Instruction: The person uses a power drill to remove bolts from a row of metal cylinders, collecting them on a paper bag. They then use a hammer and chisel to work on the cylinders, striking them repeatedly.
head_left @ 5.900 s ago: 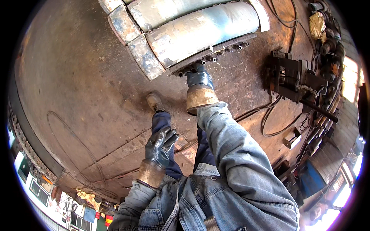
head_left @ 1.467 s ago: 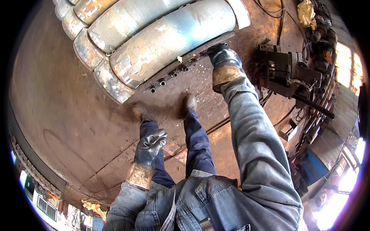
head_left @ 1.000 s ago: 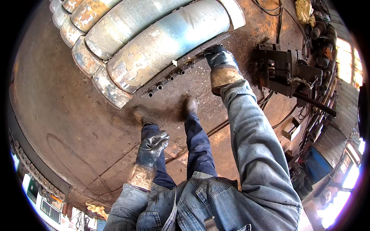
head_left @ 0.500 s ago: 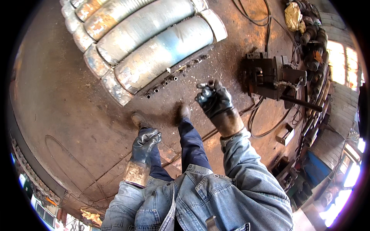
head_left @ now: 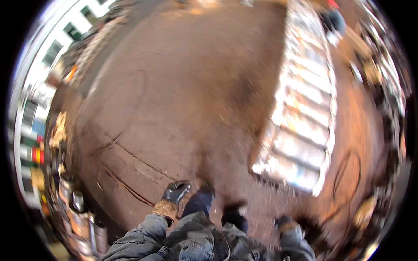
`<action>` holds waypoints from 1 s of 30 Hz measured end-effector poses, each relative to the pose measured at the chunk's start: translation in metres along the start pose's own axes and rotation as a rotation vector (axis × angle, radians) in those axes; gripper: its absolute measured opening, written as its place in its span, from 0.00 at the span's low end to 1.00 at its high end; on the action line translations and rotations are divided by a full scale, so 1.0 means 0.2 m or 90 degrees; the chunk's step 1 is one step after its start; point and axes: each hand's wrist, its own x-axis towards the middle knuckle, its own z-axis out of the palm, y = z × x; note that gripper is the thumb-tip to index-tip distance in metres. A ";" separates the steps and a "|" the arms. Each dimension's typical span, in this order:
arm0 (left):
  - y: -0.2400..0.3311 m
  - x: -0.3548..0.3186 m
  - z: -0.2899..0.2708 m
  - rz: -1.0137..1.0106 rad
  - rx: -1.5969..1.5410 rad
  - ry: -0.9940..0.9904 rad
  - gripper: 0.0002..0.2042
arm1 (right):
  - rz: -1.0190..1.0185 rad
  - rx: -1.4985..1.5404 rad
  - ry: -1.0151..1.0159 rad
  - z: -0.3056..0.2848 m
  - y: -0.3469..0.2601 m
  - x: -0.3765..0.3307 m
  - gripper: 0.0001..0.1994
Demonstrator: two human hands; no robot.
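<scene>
My left hand (head_left: 177,191), in a dark, shiny work glove with a stained brown cuff, hangs before my left leg. Its fingers are curled in, and nothing shows in them. Low on the right is my right hand (head_left: 284,222), also gloved but smeared by motion, so its fingers and anything in them cannot be made out. Neither hand touches the long row of worn metal cylinders (head_left: 300,135) lying side by side on the floor, ahead and to the right.
The brown floor (head_left: 187,87) is stained. A cable (head_left: 346,174) loops at the right; thin lines (head_left: 126,187) run across the left. Metal cylindrical parts (head_left: 76,217) stand at the lower left. Another person (head_left: 334,21) is beyond the cylinder row.
My view has swung left, so the cylinder row now lies to the right and the dark vise-like machine is out of sight. My right hand has dropped from its raised place to my side.
</scene>
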 end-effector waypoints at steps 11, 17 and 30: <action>0.61 -0.08 -1.23 -0.022 -0.349 0.341 0.11 | 0.240 0.663 0.106 -1.64 -0.76 1.19 0.16; 0.79 0.15 -1.61 -0.025 -0.386 0.386 0.16 | 0.074 0.578 0.105 -2.47 -1.41 1.89 0.15; 0.88 0.43 -2.49 -0.121 -0.568 0.691 0.09 | -0.286 -0.365 0.026 -3.80 -1.30 3.15 0.15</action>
